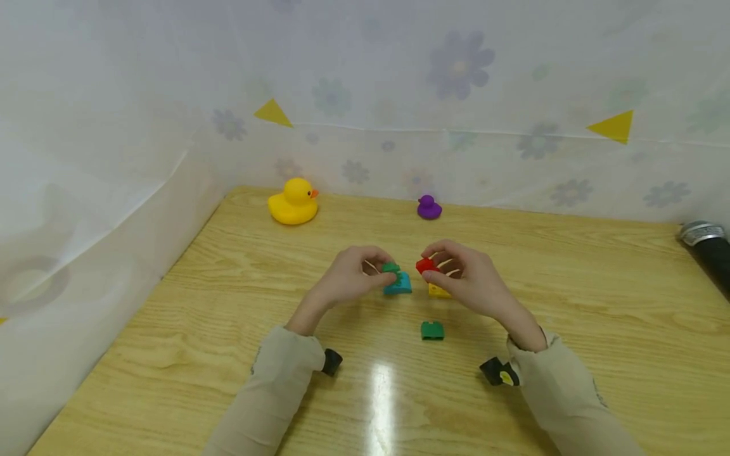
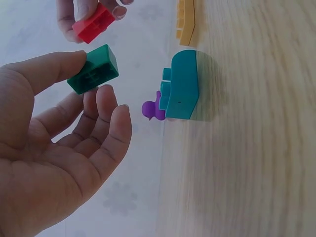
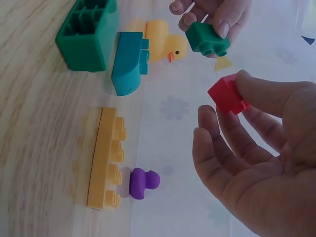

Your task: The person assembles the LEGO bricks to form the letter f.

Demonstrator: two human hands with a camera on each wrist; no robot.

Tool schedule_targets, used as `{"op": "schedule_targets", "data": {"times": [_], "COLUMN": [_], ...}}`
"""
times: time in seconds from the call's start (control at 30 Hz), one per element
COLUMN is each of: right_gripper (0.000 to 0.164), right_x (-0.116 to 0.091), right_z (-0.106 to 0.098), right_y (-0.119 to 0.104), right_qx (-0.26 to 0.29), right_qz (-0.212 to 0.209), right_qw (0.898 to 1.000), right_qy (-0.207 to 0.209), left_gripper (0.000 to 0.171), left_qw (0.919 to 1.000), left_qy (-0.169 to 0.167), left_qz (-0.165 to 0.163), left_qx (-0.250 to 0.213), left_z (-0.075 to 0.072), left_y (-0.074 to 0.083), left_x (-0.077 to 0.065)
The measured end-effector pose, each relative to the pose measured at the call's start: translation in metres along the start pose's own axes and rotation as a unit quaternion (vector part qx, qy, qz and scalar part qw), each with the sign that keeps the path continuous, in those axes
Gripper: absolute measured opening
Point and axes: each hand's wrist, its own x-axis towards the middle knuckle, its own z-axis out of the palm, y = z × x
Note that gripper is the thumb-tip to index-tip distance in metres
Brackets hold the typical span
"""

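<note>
On the table (image 1: 199, 329), taking the loose green brick (image 1: 432, 330) as centre and 12 o'clock as straight away from the person, pale sleeves (image 1: 285, 373) come in at about 8 and 4 o'clock. At 10 o'clock the left hand (image 1: 352, 277) pinches the held green brick (image 2: 98, 71) between thumb and fingers, its other fingers loosely bent. Between 1 and 2 o'clock the right hand (image 1: 476, 282) pinches the red brick (image 3: 226, 94) likewise. Both held bricks are raised off the table and apart from each other. Near the hands, studs up, lie the yellow brick (image 1: 439, 291) at about 12 and the blue brick (image 1: 399, 284) between 10 and 11. Farther off, a microphone (image 1: 707, 244) lies between 2 and 3, a purple duck (image 1: 429, 209) at 12, and a yellow duck (image 1: 293, 206) between 10 and 11. Behind hangs a flowered sheet (image 1: 393, 82).
</note>
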Motion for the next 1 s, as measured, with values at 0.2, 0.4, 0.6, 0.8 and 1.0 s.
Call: {"op": "schedule_targets", "data": {"times": [0.2,0.4,0.6,0.8,1.0], "right_gripper": [0.025,0.025,0.026,0.024,0.022], "right_x": [0.0001,0.0000,-0.0005,-0.0017,-0.0015], "right_z": [0.0023,0.0041,0.0068,0.0079,0.0090], "right_y": [-0.0013,-0.0005,-0.0024,-0.0051,-0.0057], "right_qx": [0.006,0.022,0.040,0.043,0.046], "right_qz": [-0.001,-0.003,0.008,0.014,0.008], "right_qw": [1.000,1.000,0.999,0.999,0.999], "right_qy": [0.007,0.010,-0.001,-0.001,0.000], "left_gripper": [0.020,0.021,0.018,0.018,0.018], "left_qw": [1.0000,1.0000,0.9997,0.9992,0.9991], "left_qy": [0.002,0.000,-0.012,-0.025,-0.029], "left_qz": [-0.008,-0.005,0.006,0.015,0.021], "left_qx": [-0.004,-0.005,-0.020,-0.026,-0.025], "left_z": [0.0012,0.0018,0.0011,0.0006,0.0002], "left_y": [-0.0003,0.0004,-0.0006,-0.0009,0.0004], "left_x": [0.0005,0.0008,0.0008,0.0004,-0.0003]}}
